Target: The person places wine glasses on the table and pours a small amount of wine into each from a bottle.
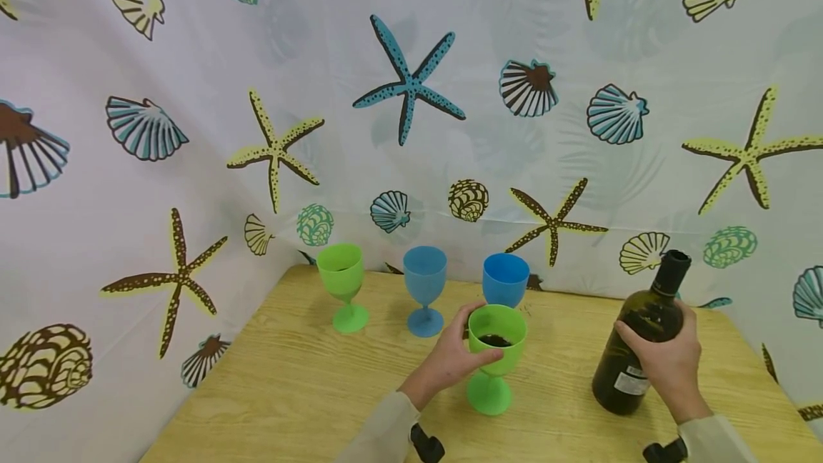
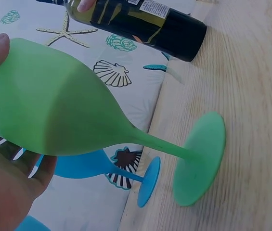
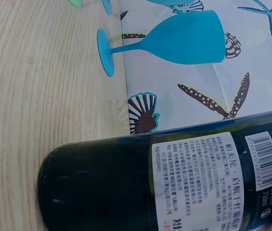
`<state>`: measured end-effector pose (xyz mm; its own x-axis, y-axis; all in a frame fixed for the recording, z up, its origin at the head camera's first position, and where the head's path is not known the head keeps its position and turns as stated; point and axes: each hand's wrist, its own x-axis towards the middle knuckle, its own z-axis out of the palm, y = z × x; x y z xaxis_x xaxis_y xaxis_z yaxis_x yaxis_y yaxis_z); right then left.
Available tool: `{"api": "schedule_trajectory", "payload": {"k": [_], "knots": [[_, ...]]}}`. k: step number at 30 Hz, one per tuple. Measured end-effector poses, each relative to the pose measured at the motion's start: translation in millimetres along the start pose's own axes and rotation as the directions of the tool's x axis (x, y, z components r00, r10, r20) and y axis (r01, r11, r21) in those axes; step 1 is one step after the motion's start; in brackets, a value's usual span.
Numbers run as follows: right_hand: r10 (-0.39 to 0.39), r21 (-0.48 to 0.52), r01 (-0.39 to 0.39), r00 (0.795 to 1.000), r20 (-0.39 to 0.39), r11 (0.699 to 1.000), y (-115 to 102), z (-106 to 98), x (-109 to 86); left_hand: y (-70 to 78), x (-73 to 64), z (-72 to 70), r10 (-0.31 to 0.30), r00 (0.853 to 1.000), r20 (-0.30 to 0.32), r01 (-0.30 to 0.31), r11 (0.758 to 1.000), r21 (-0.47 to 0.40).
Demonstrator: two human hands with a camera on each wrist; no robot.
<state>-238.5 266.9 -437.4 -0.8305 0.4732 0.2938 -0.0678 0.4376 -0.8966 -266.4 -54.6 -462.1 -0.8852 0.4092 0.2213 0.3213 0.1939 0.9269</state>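
My left hand (image 1: 451, 356) grips the bowl of a green goblet (image 1: 490, 395), thumb and fingers on opposite sides of it. Dark liquid (image 1: 496, 341) lies in the bottom of its bowl. In the left wrist view the goblet's round foot (image 2: 200, 159) shows at the wooden tabletop. On the right, my right hand (image 1: 671, 363) holds a dark wine bottle (image 1: 620, 370) around its body, neck up and mouth uncovered. The right wrist view has the bottle's white printed label (image 3: 198, 183) close up; only a bit of the hand shows at the lower right corner.
Behind stand another green goblet (image 1: 341, 274), a blue goblet (image 1: 425, 277) and a brighter blue goblet (image 1: 506, 279), the last partly hidden by the held one. A white cloth (image 1: 450, 163) with shells and starfish hangs behind the wooden table (image 1: 308, 391).
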Motion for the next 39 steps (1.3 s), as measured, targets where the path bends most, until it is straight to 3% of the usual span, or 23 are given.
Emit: {"api": "schedule_trajectory", "payload": {"k": [18,27,34,39], "knots": [[0.037,0.002,-0.037,0.999,0.004,0.999,4,-1,-0.7,-5.4,-17.7,-32.4,0.013,0.998,-0.062,-0.012,1.0,0.028],[0.044,0.026,-0.044,0.999,0.003,0.999,2,1,1.7,18.8,-36.8,-58.0,-0.003,0.995,-0.1,0.006,1.0,0.026],[0.045,0.031,-0.045,0.999,-0.001,0.998,3,1,2.1,-11.8,-36.6,-76.3,0.003,0.983,-0.183,0.005,0.999,0.04],[0.038,0.035,-0.038,0.999,-0.004,0.999,4,1,1.8,-17.5,-41.2,-91.4,0.03,0.973,-0.231,-0.023,0.999,0.03]]}}
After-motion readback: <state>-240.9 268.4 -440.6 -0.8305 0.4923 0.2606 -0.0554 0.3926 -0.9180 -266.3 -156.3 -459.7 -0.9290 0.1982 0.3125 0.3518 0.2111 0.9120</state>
